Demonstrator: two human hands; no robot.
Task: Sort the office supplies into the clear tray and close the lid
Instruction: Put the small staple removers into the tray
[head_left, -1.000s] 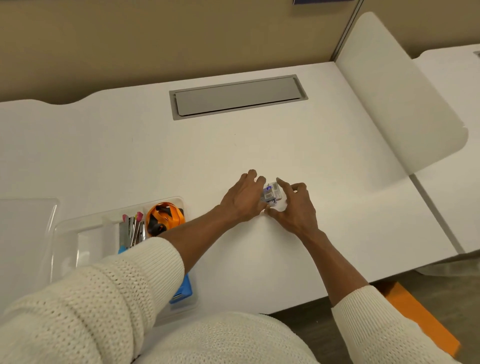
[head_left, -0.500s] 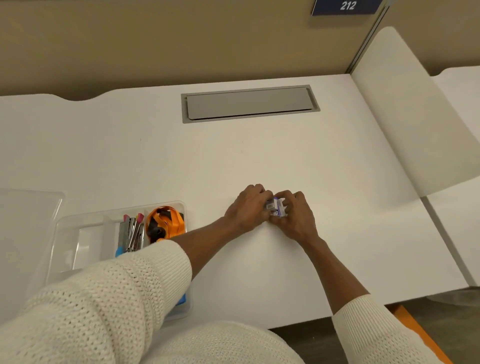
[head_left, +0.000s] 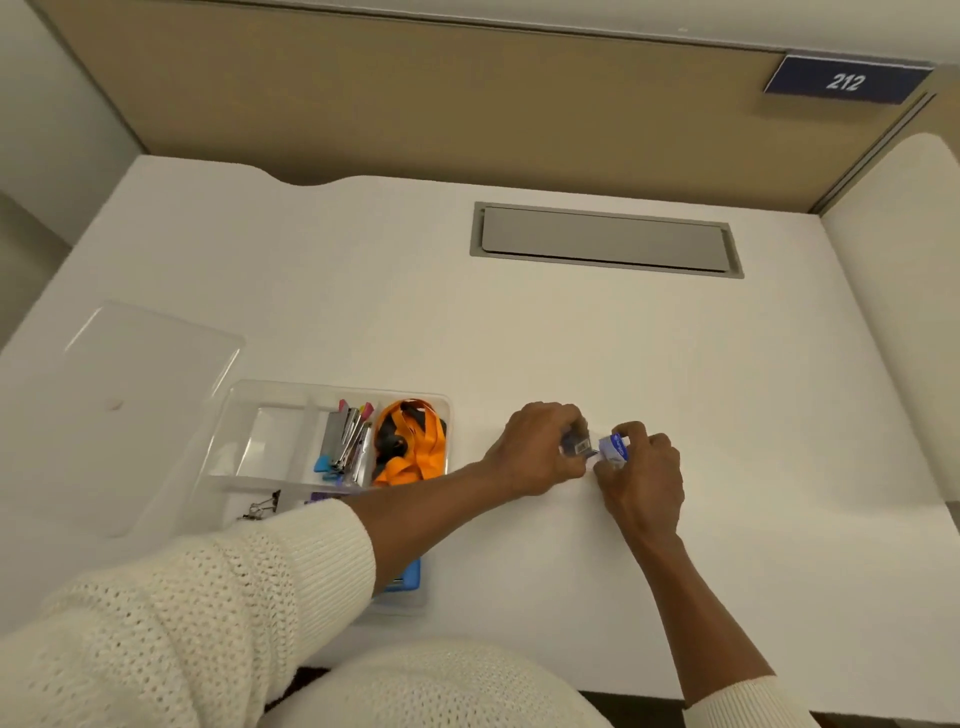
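Sorting is partly done: the clear tray (head_left: 441, 410) at my left holds an orange lanyard (head_left: 413, 441), a bundle of clips with pink and blue ends (head_left: 345, 441), a black binder clip (head_left: 260, 508) and a blue item (head_left: 405, 574) half hidden under my sleeve. Its lid (head_left: 140, 364) lies loose on the white desk (head_left: 727, 415), just beside the tray's far left corner, so closing is not yet due.

The step in hand, as I judge it, is gathering the small boxes that sit well right of the tray. My left hand (head_left: 535, 452) is curled tight around one small box with a printed label (head_left: 576, 446); my right hand (head_left: 644, 467) pinches a small blue-and-white box (head_left: 614, 449) between thumb and fingertips. The two boxes touch or nearly touch between my hands; what is inside them I cannot tell.

Next I would need to carry both leftward to the tray and find an empty compartment; the far left one looks bare. The boxes are light and small, so a firm pinch matters during the carry.
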